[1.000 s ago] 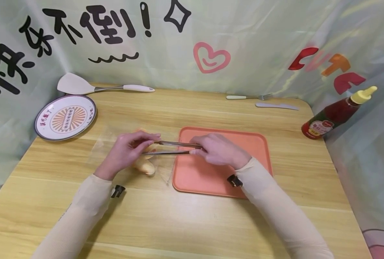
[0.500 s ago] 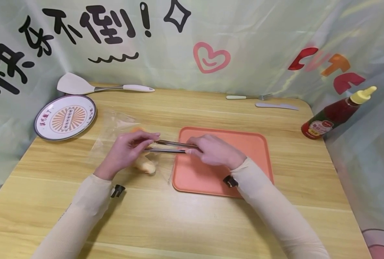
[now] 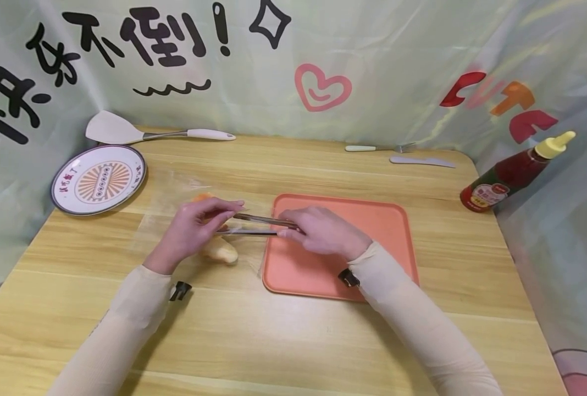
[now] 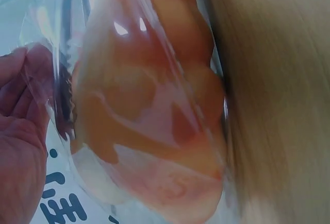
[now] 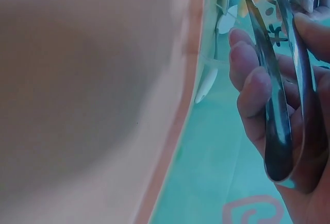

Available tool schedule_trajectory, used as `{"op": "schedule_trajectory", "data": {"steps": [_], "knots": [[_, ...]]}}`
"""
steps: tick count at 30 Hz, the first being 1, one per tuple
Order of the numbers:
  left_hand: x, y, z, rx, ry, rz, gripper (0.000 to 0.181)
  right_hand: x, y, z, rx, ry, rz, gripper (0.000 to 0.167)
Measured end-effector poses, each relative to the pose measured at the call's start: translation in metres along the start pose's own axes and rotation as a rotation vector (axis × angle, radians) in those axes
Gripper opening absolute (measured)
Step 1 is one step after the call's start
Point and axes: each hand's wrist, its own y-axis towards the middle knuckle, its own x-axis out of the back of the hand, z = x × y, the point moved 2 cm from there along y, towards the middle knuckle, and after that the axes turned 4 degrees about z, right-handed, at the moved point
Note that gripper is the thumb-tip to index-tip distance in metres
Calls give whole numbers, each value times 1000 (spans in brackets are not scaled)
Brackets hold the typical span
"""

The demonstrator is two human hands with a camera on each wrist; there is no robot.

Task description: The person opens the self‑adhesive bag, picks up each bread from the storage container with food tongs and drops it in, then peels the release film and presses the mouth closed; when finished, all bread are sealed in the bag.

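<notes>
My left hand (image 3: 184,234) pinches the edge of a clear plastic bag (image 3: 155,220) between thumb and fingers. Inside the bag lies golden-brown bread (image 4: 139,95), filling most of the left wrist view; in the head view its pale end (image 3: 221,251) shows below my left hand. My right hand (image 3: 325,234) grips metal tongs (image 5: 278,105) with their two arms spread apart. The tongs point left, and their tips reach into the bag at the bread. Whether they touch it I cannot tell, because my left hand partly hides them.
A pink tray (image 3: 313,275) lies under my right hand. On the left are a plate (image 3: 78,201) and a white spatula (image 3: 115,129). A fork (image 3: 365,148) and a knife (image 3: 422,161) lie at the back, with a red sauce bottle (image 3: 506,179) at right.
My right hand has moved slightly left with the tongs, which reach further toward the bread. The bag has shifted a little. My left hand has stayed nearly still.
</notes>
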Motion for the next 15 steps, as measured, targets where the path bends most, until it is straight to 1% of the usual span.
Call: {"op": "schedule_trajectory", "data": {"steps": [3,6,8,15], "knots": [[0,0,1,-13,13,-9,24,-1,1,1,-1,-11,4,34],[-1,0,1,-13,18,-13,23,-1,3,2,1,-22,4,38],[-1,0,2,-9,22,-12,23,-1,3,2,7,-31,0,37],[-2,-1,3,-2,-5,-15,18,-1,4,3,33,-74,-23,39]]}}
